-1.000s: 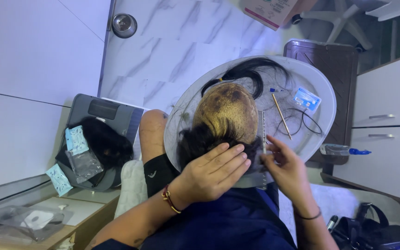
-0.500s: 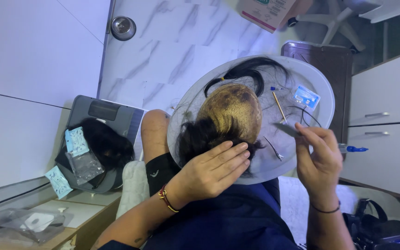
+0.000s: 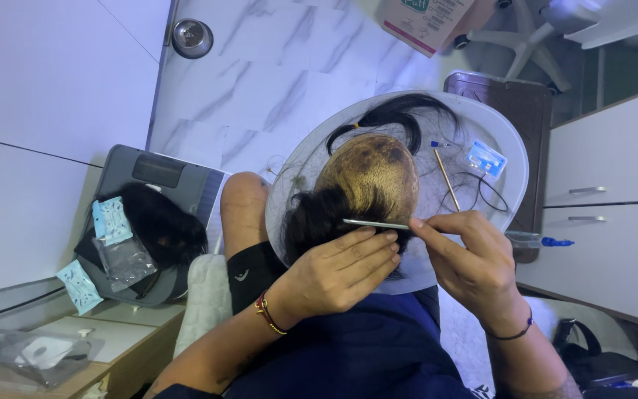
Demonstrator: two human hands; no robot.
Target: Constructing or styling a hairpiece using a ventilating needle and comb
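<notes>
A tan wig cap on a head form (image 3: 374, 174) rests on a round white tray (image 3: 507, 144) in my lap, with black hair (image 3: 319, 218) attached along its near edge. My left hand (image 3: 341, 270) lies flat on that hair, pressing it against the cap. My right hand (image 3: 470, 262) pinches a thin metal needle tool (image 3: 374, 223), whose tip points left across the hair just above my left fingers. A loose black hair bundle (image 3: 400, 111) curls at the tray's far side.
On the tray lie a wooden stick (image 3: 448, 179), a small blue packet (image 3: 485, 159) and loose strands. A grey case (image 3: 149, 229) with dark hair and packets sits on the floor at left. White drawers (image 3: 614, 185) stand at right, a cardboard box (image 3: 426, 22) beyond.
My right hand moved from the tray's right side back to the cap and now holds the needle tool level over the hair. My left hand stayed pressed on the hair.
</notes>
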